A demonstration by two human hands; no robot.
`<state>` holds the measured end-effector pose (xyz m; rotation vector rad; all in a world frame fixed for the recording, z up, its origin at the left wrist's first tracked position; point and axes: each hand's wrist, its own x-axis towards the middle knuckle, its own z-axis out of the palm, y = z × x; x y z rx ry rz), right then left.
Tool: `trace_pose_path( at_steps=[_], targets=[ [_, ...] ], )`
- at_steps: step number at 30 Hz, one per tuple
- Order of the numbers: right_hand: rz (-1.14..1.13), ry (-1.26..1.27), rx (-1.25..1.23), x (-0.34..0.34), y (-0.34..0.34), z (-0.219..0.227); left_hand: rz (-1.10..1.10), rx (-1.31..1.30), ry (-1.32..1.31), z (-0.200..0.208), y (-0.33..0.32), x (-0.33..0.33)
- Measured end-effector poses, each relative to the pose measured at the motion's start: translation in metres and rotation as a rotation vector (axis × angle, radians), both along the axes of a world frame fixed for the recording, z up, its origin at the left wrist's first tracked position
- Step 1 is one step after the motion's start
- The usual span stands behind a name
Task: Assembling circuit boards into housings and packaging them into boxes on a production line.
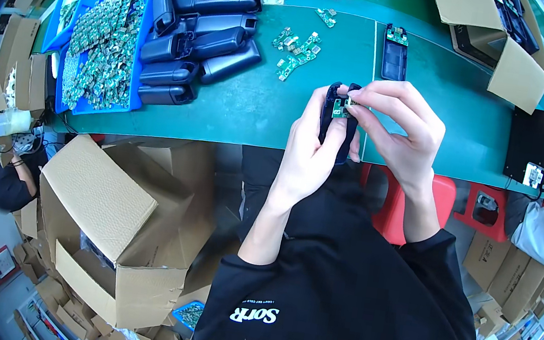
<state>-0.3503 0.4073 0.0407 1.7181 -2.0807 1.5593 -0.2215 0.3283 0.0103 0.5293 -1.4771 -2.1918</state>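
A black plastic housing (345, 142) rests in my left hand (308, 151), whose fingers wrap around it above the table's near edge. At the housing's upper end sits a small green circuit board (341, 108). My right hand (409, 123) is closed, with thumb and index finger pinching at that board's right edge. The fingertips hide part of the board, so how firmly it is seated cannot be seen. Beyond my hands lies another open black housing (394, 60), with a green board at its far end. Several loose circuit boards (296, 56) are scattered to its left.
Black housings (223, 45) are heaped at the left of the green table (459, 123). Beside them stands a blue bin (140, 75) full of circuit boards. A cardboard box (518, 72) stands far right, an open carton (148, 285) lower left. People sit at both sides, near a red stool (431, 199).
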Motion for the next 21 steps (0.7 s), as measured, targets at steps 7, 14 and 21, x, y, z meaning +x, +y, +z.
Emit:
trace_pose_path(
  at_steps=[7,14,21],
  targets=[
    [-0.007,0.073,-0.015,-0.0011,0.0001,0.0002,-0.009,-0.088,-0.062,0.0064,-0.0006,0.0018],
    [-0.02,0.082,0.002,-0.0009,0.0022,-0.001,-0.022,-0.094,-0.056,0.0087,-0.0013,0.0019],
    [0.032,0.089,0.025,-0.005,0.0054,0.0011,-0.036,-0.117,-0.067,0.0106,-0.0049,0.0052]
  ],
)
